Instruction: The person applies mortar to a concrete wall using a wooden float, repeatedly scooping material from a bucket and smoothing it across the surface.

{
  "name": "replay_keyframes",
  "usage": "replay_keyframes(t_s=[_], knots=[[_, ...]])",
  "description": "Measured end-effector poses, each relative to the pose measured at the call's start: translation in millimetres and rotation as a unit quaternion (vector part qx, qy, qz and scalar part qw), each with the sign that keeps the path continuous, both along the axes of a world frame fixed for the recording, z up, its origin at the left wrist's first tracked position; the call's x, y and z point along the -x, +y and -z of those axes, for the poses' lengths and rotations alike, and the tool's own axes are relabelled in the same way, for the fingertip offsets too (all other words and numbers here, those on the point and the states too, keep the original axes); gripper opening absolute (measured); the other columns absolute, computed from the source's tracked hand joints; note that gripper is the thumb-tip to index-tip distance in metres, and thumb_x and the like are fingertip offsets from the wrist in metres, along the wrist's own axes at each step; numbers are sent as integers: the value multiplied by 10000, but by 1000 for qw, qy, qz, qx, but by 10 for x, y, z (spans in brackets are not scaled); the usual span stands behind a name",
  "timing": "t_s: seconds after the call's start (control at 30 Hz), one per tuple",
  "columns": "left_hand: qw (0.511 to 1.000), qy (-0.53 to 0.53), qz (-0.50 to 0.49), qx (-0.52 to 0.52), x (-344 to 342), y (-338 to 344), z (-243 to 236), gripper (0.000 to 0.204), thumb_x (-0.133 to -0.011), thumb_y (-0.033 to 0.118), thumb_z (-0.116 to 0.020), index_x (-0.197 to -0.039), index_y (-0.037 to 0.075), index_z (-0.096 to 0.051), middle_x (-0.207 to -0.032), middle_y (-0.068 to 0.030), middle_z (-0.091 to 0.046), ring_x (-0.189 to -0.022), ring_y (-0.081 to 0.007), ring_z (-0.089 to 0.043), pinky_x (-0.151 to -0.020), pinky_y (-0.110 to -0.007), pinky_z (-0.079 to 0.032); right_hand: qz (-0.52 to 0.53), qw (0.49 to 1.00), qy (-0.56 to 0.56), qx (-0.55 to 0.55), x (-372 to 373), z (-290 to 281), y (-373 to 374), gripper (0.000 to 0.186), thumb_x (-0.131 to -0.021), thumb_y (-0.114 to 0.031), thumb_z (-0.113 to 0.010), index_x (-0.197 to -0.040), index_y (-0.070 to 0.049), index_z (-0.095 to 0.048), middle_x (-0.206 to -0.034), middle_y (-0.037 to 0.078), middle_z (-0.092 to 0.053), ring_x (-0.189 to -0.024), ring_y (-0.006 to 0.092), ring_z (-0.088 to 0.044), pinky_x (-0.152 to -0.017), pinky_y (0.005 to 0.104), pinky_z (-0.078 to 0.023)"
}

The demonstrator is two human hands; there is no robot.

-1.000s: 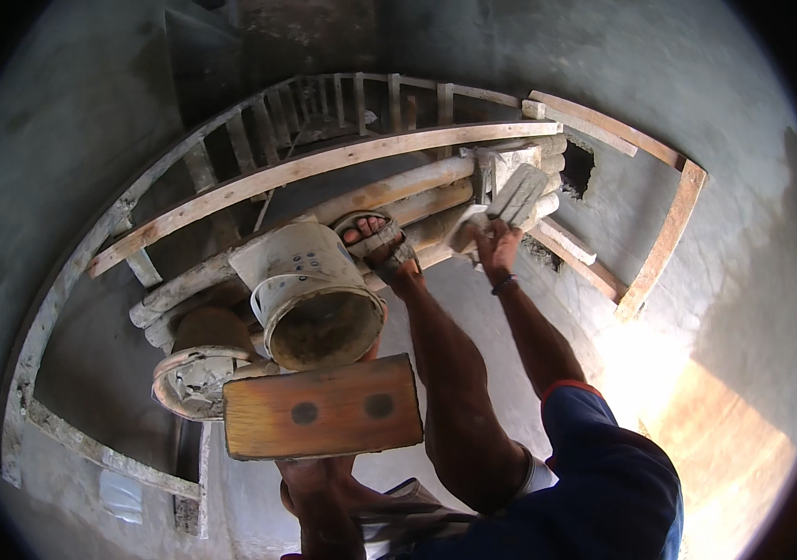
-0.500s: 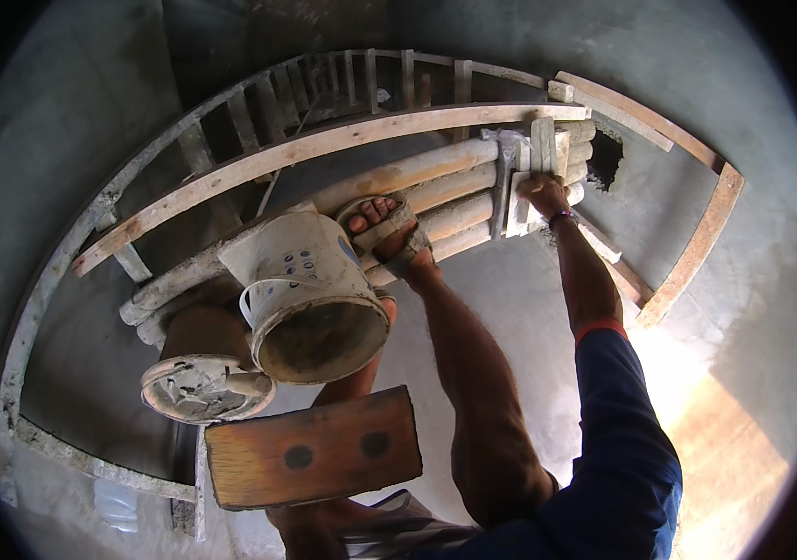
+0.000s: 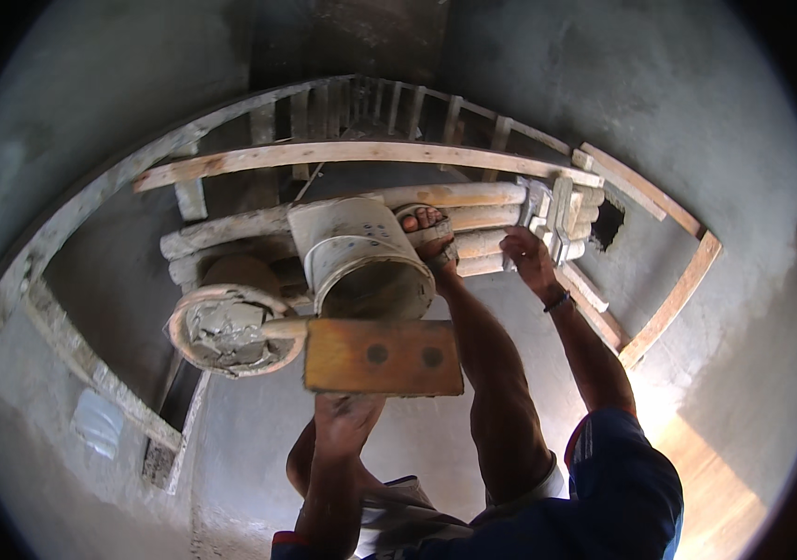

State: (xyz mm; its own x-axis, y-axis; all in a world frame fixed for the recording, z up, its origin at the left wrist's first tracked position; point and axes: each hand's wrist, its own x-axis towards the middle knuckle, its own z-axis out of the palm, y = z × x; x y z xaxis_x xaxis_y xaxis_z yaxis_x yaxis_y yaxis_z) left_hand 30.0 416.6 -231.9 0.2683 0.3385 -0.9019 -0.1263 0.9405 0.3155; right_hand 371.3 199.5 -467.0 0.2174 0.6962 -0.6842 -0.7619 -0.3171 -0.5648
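Observation:
My left hand [image 3: 347,422] is shut on the handle under a flat wooden board [image 3: 383,357] with two dark round screw heads, held level in front of me. The board's far left corner overlaps a round pan [image 3: 230,331] holding grey mortar. My right hand [image 3: 529,261] is stretched out with its fingers apart, at the stacked wooden blocks [image 3: 562,217] at the right end of the scaffold poles [image 3: 473,196]. A foot in a sandal [image 3: 428,235] stands on those poles, beside a dirty white bucket [image 3: 361,266].
A long wooden plank [image 3: 352,154] runs across above the poles. A ladder-like wooden frame [image 3: 398,107] curves behind it. Grey plastered walls surround the scaffold, with a dark hole [image 3: 607,224] in the right wall. Angled planks [image 3: 669,299] lean at right.
The board in my left hand has risen toward the pan and bucket. My right hand has come off the top of the stacked blocks and sits slightly lower and to their left.

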Motion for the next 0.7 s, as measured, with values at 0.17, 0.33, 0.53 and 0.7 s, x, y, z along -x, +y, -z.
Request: replay_keyframes(t_s=[0.17, 0.33, 0.53, 0.7], knots=[[980, -164, -112, -9, 180, -49, -117, 412, -906, 10, -652, -1301, 29, -538, -1283, -107, -594, -1192, -242, -581, -1070, -434, -437, -344, 927, 100, 107, 760, -1525, 1915, 391, -1022, -328, -537, -1259, -17, -546, -1154, 99, -641, -1080, 185, -626, -917, 350, -512], [958, -210, -190, -40, 224, -46, -247, 516, -900, 33, -620, -1390, -4, -460, -1368, -127, -522, -1240, -233, -529, -1040, -405, -447, -433, 875, 131, -175, 1255, -2111, 2425, 640, -939, -415, -648, -1362, 32, -470, -1319, 135, -562, -1187, 224, -589, -1001, 355, -467], [959, -167, -206, -97, 447, 107, -364, 478, -893, 21, -667, -1346, 16, -513, -1307, -71, -581, -1193, -195, -557, -1008, -376, -465, -244, 883, 381, 124, 1455, -2287, 2101, 527, -979, -281, -578, -1408, -5, -448, -1368, 136, -551, -1236, 253, -561, -1029, 444, -477], [946, -163, -215, -178, 668, 169, -521, 484, -888, 111, -731, -1328, 40, -540, -1247, -49, -623, -1136, -164, -586, -984, -350, -462, -235, 869, 432, 53, 1765, -2700, 2314, 444, -1016, -260, -486, -1395, -30, -467, -1353, 128, -572, -1241, 278, -556, -1038, 465, -474]])
